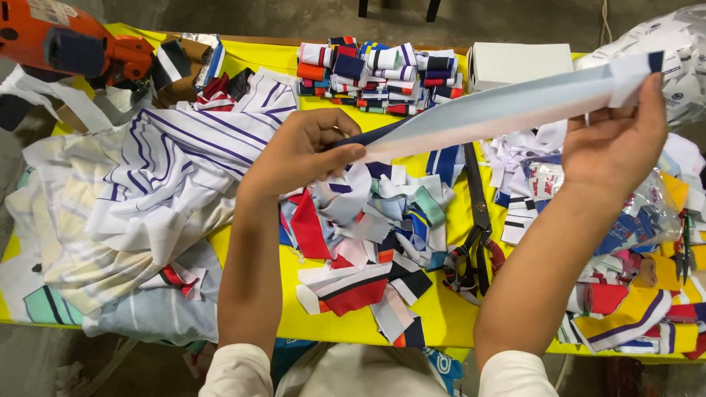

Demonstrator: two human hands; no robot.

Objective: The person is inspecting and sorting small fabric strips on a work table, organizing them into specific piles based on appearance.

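Above the yellow table point(456, 309), a long pale fabric strip point(507, 106) is stretched taut between both hands. Left hand point(301, 151) pinches its near end between thumb and fingers; right hand point(614, 143) grips the far end, fingers closed on it. Below the strip: loose scrap pile point(375, 220) and black scissors point(476, 228). Beyond the strip: folded stacks point(379, 77), white box point(518, 62). Left of the strip: striped cloth heap point(162, 176) overhanging the table edge. Bare yellow only along the near edge.

two hands point(301, 151), one fabric strip point(500, 106), one scissors point(476, 220), one white box point(518, 62).
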